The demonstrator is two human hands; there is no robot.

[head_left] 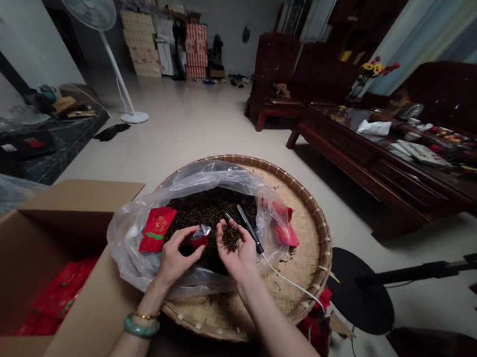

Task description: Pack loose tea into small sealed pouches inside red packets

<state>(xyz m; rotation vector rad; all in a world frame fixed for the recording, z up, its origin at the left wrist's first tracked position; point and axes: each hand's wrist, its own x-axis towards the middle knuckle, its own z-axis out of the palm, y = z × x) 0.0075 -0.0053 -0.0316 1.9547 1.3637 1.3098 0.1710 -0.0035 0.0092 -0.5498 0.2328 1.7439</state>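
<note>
My left hand (181,255) pinches a small red packet (202,236) whose silvery inside shows at its mouth. My right hand (237,249) is cupped palm up around a small heap of dark dried tea leaves (230,238). A slim black tool (251,229) with a white cable lies against that hand; whether the fingers grip it I cannot tell. Both hands are over a clear plastic bag (129,246) of loose tea (195,205), inside a round bamboo tray (307,231). A flat red packet (157,229) rests at the bag's left side.
More red packets (286,229) lie on the tray's right. To the left stands an open cardboard box (98,294) with red packets (58,296) inside. A black round stand base (361,291) is close on the right. Beyond are a wooden table (376,164) and a white fan (119,72).
</note>
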